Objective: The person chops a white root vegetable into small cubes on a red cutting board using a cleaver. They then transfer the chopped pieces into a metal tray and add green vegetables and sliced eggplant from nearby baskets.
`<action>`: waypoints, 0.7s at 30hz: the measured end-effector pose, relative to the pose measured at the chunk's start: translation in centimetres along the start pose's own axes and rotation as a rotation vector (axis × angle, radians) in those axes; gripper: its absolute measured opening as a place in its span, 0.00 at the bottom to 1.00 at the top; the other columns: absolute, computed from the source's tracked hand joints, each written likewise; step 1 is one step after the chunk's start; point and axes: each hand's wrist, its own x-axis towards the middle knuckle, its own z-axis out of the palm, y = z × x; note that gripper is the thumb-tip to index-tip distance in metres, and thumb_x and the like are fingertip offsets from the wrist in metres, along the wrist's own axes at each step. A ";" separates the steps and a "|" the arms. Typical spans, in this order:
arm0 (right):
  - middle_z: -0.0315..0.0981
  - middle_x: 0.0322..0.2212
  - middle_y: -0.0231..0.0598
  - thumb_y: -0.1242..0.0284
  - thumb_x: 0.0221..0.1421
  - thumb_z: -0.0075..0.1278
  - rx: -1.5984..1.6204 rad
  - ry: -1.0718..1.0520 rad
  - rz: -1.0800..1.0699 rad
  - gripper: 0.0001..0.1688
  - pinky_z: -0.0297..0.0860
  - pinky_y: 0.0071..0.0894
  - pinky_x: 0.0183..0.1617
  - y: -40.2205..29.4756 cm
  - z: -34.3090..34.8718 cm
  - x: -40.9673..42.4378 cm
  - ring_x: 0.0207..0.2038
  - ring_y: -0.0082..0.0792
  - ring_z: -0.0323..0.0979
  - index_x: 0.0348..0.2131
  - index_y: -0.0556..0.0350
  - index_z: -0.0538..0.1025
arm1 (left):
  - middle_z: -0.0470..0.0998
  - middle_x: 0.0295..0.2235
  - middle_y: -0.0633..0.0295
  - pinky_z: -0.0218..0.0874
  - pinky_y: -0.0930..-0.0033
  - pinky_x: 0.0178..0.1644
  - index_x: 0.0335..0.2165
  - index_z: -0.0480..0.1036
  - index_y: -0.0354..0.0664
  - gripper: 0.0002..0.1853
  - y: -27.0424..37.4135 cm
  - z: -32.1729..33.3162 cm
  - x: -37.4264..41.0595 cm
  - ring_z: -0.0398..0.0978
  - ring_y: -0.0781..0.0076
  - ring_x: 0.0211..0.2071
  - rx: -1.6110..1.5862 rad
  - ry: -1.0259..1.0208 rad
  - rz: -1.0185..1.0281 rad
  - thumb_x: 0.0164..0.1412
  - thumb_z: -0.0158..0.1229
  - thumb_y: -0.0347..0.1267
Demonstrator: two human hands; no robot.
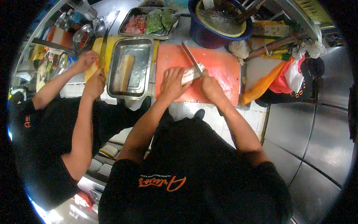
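Note:
My left hand (174, 85) presses on a slab of pale, streaked meat, perhaps pork belly (191, 74), that lies on a red cutting board (170, 56). My right hand (210, 86) is closed around the handle of a long kitchen knife (191, 57). Its blade rests across the slab near the right end, a little to the right of my left fingers. Left of the board, a metal tray (150, 64) holds another long slab (124, 73). The underside of my left palm is hidden.
At my left a co-worker's hands (93, 84) work with a knife (104, 50) over a yellow board (96, 44). Behind stand a tray with bagged greens (155, 21) and a blue tub (208, 39) holding a liquid-filled container. Cloths (285, 75) hang at the right.

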 end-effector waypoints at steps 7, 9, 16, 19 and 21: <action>0.68 0.26 0.70 0.74 0.55 0.33 0.009 -0.046 -0.022 0.13 0.64 0.55 0.34 0.8 0.2 -0.4 0.31 0.64 0.69 0.38 0.67 0.60 | 0.67 0.42 0.51 0.50 0.56 0.51 0.45 0.64 0.36 0.30 0.2 0.1 -0.1 0.62 0.53 0.45 0.050 -0.049 -0.031 0.45 0.61 0.40; 0.68 0.27 0.71 0.75 0.54 0.36 0.046 -0.064 -0.006 0.13 0.64 0.55 0.34 1.6 -1.4 -2.3 0.31 0.65 0.69 0.38 0.67 0.60 | 0.67 0.42 0.52 0.50 0.56 0.51 0.46 0.64 0.37 0.30 0.4 -0.2 0.0 0.62 0.54 0.45 0.010 -0.041 -0.021 0.45 0.61 0.40; 0.60 0.15 0.32 0.69 0.59 0.40 0.533 -0.207 0.045 0.12 0.61 0.29 0.14 6.7 -1.8 -0.4 0.13 0.28 0.62 0.37 0.61 0.64 | 0.67 0.41 0.54 0.50 0.57 0.50 0.45 0.65 0.40 0.29 0.3 -0.5 0.3 0.62 0.55 0.45 0.032 -0.027 0.016 0.44 0.62 0.39; 0.68 0.22 0.55 0.72 0.57 0.39 0.224 0.184 -0.242 0.11 0.63 0.47 0.27 5.1 -0.6 -1.7 0.24 0.53 0.69 0.35 0.64 0.61 | 0.67 0.41 0.54 0.50 0.56 0.50 0.45 0.66 0.40 0.29 -0.2 0.0 0.2 0.62 0.55 0.45 0.018 -0.009 0.007 0.44 0.62 0.39; 0.68 0.25 0.63 0.74 0.56 0.38 0.219 0.208 -0.122 0.10 0.61 0.52 0.32 2.1 -1.9 -2.8 0.30 0.61 0.68 0.35 0.65 0.60 | 0.67 0.41 0.54 0.50 0.56 0.51 0.45 0.66 0.39 0.29 -0.4 0.1 0.2 0.62 0.54 0.45 0.018 -0.011 -0.003 0.43 0.62 0.39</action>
